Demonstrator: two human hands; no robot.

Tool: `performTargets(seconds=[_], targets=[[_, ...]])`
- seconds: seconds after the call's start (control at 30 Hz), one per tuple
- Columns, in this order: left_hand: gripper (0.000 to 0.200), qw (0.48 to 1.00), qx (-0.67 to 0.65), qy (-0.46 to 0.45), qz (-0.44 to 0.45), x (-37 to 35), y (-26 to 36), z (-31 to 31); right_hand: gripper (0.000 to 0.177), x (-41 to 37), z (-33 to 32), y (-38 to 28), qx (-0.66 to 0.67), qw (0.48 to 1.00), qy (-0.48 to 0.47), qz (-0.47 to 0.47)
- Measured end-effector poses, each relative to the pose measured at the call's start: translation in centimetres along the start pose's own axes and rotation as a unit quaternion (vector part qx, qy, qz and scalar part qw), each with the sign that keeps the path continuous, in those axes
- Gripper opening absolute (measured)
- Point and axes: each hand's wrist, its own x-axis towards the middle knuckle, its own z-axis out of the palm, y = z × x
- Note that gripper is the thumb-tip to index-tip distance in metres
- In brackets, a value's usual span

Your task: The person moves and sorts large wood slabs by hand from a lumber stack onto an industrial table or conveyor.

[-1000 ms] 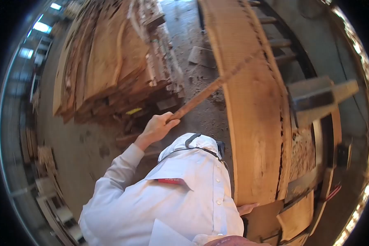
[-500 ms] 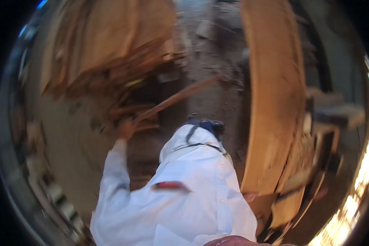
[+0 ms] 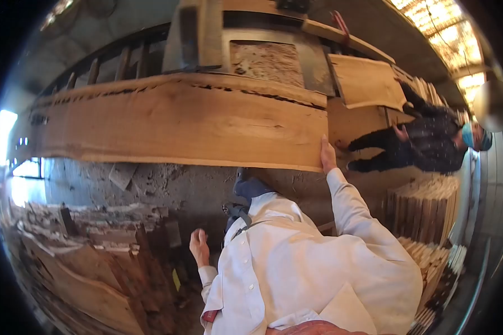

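Observation:
A long, wide wooden plank (image 3: 195, 125) with a rough, cracked far edge stretches across the upper view. My right hand (image 3: 328, 155) grips its right end, with fingers at the corner; part of the grip is hidden behind the wood. Low on the left, beside my white shirt, my left hand (image 3: 199, 245) is raised with its fingers a little apart and holds nothing. It is nearest to a stack of rough boards (image 3: 89, 273).
Beyond the plank is a machine frame (image 3: 318, 64) with wood chips. A masked person in dark clothes (image 3: 436, 137) stands at the right, near a shorter board (image 3: 369, 81). Stacked wood pieces (image 3: 425, 209) stand at the right. Debris covers the floor (image 3: 201, 181).
The view has swung round, so the plank now runs sideways instead of up and down. The thin wooden strip that was in my left hand is gone from it. My right hand remains at the plank's end.

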Motion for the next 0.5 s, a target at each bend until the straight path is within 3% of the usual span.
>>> performTargets(seconds=[0.17, 0.27, 0.4, 0.5], targets=[[0.044, 0.994, -0.009, -0.039, 0.106, 9.5, 10.4, 2.6, 0.077, 0.1, 0.2, -0.3, 0.033, 0.999, -0.013, 0.032], [0.055, 0.979, -0.186, -0.071, 0.043, 13.1, 15.9, 2.4, 0.074, -0.8, -0.3, -0.6, 0.098, 0.993, -0.020, 0.066], [0.059, 0.946, -0.312, -0.082, 0.028, 15.7, 21.9, 2.6, 0.070, -3.3, -2.4, -0.5, 0.134, 0.983, -0.080, 0.100], [0.052, 0.943, -0.330, 0.003, -0.047, 18.1, 23.1, 2.5, 0.066, -4.4, -2.8, -1.3, 0.131, 0.970, -0.128, 0.163]])
